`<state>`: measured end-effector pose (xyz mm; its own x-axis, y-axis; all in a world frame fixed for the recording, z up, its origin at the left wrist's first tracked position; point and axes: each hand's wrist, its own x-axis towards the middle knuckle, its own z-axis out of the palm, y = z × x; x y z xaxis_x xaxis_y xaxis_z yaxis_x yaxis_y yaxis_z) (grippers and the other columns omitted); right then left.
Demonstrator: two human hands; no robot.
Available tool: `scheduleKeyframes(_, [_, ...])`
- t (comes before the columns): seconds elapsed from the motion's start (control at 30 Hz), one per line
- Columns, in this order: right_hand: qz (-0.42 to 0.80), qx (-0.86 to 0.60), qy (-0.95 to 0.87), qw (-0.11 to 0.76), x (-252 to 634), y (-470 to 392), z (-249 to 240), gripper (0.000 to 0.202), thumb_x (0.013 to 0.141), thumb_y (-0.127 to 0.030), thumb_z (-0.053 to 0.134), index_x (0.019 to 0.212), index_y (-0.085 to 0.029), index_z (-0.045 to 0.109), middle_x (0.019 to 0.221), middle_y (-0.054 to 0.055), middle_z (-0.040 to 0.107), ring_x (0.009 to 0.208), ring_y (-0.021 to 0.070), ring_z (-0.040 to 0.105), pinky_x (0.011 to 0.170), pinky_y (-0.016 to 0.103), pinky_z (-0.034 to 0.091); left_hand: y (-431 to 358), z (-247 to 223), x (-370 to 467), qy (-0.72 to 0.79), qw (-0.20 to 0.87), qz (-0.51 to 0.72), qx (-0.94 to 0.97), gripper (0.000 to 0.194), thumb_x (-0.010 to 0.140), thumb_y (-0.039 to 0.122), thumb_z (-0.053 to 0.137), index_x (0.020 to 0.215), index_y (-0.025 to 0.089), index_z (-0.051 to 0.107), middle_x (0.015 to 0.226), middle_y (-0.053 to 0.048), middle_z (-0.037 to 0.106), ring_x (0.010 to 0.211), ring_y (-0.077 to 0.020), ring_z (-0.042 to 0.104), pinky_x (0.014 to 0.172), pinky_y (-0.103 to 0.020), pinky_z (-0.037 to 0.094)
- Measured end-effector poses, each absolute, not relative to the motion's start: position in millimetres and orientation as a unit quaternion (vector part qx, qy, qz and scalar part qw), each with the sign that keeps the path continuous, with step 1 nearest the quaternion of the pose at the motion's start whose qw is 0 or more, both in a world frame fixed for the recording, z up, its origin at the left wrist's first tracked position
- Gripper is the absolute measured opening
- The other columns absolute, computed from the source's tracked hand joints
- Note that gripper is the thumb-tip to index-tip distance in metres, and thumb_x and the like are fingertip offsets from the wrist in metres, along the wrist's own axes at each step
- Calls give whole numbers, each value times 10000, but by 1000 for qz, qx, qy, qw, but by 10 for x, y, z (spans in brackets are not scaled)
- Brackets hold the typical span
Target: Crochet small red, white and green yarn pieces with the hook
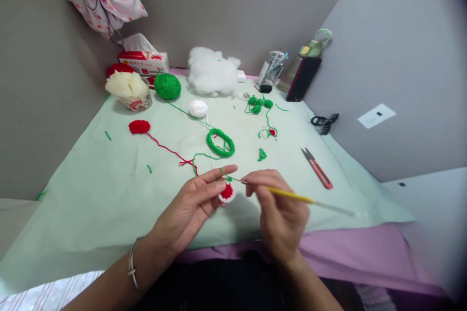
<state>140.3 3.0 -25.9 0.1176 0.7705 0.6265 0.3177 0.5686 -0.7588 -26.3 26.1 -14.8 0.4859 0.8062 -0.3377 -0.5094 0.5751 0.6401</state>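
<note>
My left hand pinches a small round crochet piece, red in the middle with a white rim and a bit of green at its top. A green strand passes over its fingers. In my right hand is a crochet hook with a yellow handle, its metal tip at the green stitches. Beyond my hands lies a loose ring of green yarn, with a strand running back to a green ball. A red crochet piece with a long red tail rests to the left.
Thread snips lie at the right, near a black hair clip. Small green pieces sit behind. Along the back stand a tub, a tissue pack, white stuffing, a cup and a phone; a white ball lies nearer.
</note>
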Motion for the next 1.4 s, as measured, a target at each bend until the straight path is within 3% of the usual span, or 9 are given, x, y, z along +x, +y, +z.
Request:
scheduleKeyframes(0.07, [277, -410, -581, 646, 1420, 72, -231, 177, 1035, -202, 594, 1003, -212, 767, 850, 48, 733, 693, 161, 655, 636, 322, 576, 279, -139, -288, 323, 820, 403, 247, 333, 847, 262, 864, 1176, 222, 839, 849, -15, 711, 760, -106, 585, 749, -196, 485])
scheduleKeyframes(0.13, [325, -388, -568, 649, 1409, 96, -213, 172, 1032, -254, 615, 975, -209, 771, 870, 54, 746, 707, 160, 663, 650, 316, 580, 279, -127, -294, 326, 808, 407, 276, 337, 838, 258, 873, 1173, 241, 840, 845, -9, 718, 773, -110, 594, 770, -203, 482])
scheduleKeyframes(0.23, [330, -386, -585, 633, 1375, 98, -212, 162, 1017, -263, 647, 964, -212, 791, 914, 64, 788, 816, 181, 715, 715, 314, 606, 264, -112, -287, 335, 785, 411, 319, 348, 815, 249, 893, 1159, 265, 842, 900, -20, 750, 843, -143, 634, 853, -256, 499])
scheduleKeyframes(0.47, [403, -382, -541, 632, 1429, 97, -281, 176, 1019, -328, 653, 1000, -202, 775, 892, 63, 781, 707, 158, 698, 654, 301, 597, 255, -110, -321, 361, 760, 406, 356, 375, 823, 283, 883, 1193, 282, 827, 907, -14, 712, 924, -178, 642, 914, -311, 490])
scheduleKeyframes(0.8, [440, -331, -526, 648, 1414, 141, -265, 163, 1020, -316, 648, 969, -209, 759, 842, 26, 706, 645, 136, 671, 605, 278, 585, 263, -100, -300, 321, 800, 405, 304, 471, 832, 231, 854, 1293, 298, 785, 915, -6, 690, 837, -135, 594, 827, -249, 478])
scheduleKeyframes(1.0, [528, -314, -470, 633, 1480, 200, -261, 191, 1026, -314, 625, 892, -208, 710, 733, -11, 670, 496, 91, 549, 481, 219, 477, 288, -129, -366, 297, 813, 383, 324, 357, 814, 248, 871, 1169, 272, 847, 859, -5, 647, 759, -117, 562, 719, -218, 463])
scheduleKeyframes(1.07, [511, -311, -485, 638, 1449, 177, -265, 185, 1021, -325, 640, 907, -211, 730, 776, 6, 696, 558, 110, 598, 516, 233, 501, 278, -129, -344, 310, 795, 394, 342, 351, 815, 246, 882, 1161, 296, 849, 845, 4, 657, 757, -110, 580, 720, -209, 467])
scheduleKeyframes(1.2, [418, -328, -559, 637, 1378, 103, -270, 127, 1002, -280, 687, 980, -225, 800, 935, 61, 786, 876, 185, 717, 711, 290, 579, 257, -150, -300, 324, 779, 400, 358, 393, 793, 234, 917, 1160, 352, 841, 915, 5, 726, 865, -127, 652, 824, -225, 510])
scheduleKeyframes(1.4, [487, -343, -494, 633, 1421, 72, -284, 154, 1034, -295, 656, 1015, -268, 806, 949, 25, 785, 770, 135, 689, 695, 261, 554, 257, -170, -360, 374, 732, 409, 397, 358, 787, 308, 929, 1133, 354, 850, 845, 33, 671, 804, -103, 631, 780, -199, 505])
